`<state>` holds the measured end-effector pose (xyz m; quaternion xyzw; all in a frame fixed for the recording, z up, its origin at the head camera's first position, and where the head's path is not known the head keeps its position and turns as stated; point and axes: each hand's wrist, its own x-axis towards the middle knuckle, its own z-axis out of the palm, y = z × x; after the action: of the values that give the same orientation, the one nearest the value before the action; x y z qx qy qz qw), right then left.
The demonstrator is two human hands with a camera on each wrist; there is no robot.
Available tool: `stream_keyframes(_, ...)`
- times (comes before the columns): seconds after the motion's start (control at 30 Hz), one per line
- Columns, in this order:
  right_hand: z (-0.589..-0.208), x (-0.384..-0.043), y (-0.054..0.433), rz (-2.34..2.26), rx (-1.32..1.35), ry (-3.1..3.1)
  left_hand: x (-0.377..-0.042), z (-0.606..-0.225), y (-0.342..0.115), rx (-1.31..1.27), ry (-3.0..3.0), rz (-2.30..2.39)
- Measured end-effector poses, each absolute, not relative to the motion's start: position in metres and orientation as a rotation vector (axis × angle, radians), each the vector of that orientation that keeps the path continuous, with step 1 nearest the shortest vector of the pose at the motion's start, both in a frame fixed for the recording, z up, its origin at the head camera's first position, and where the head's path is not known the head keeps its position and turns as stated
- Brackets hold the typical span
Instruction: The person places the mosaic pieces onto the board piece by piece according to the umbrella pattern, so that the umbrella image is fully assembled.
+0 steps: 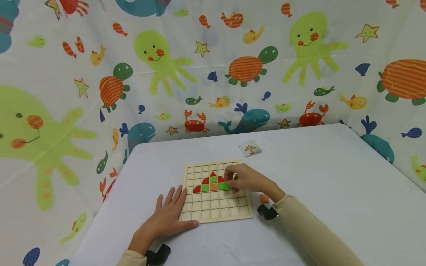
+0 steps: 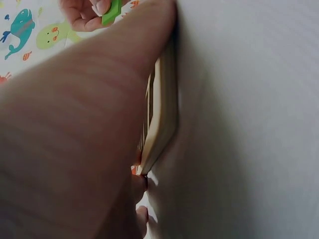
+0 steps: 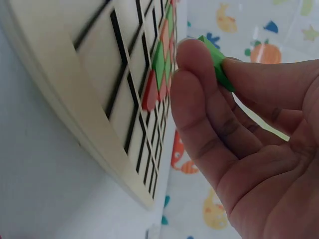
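Observation:
A wooden grid board (image 1: 213, 207) lies on the white table. Red, green and orange tiles fill some of its squares in a stepped shape, with a red triangle (image 1: 213, 173) at the top and an orange square (image 1: 213, 187) lower down. My right hand (image 1: 247, 180) is over the board's right half, pinching a green square tile (image 3: 219, 64) between thumb and fingertips; in the right wrist view the tile is clear of the board. My left hand (image 1: 169, 215) rests at the board's lower left corner, fingers spread along the left edge and thumb by the front edge.
A small printed card (image 1: 250, 148) with a coloured tile pattern lies behind the board. One loose orange tile (image 1: 264, 198) sits on the table right of the board, near my right wrist. A sea-animal curtain (image 1: 206, 48) hangs behind the table (image 1: 316, 162).

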<state>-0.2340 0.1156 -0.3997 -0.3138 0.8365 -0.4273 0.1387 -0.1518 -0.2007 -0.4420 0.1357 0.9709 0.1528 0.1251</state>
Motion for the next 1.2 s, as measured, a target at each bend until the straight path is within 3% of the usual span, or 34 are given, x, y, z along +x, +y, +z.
stream_keyframes(1.2,-0.419,-0.218,0.069,-1.068,-1.154,2.642,-0.148,-0.437,-0.2,0.414,2.821,0.471)
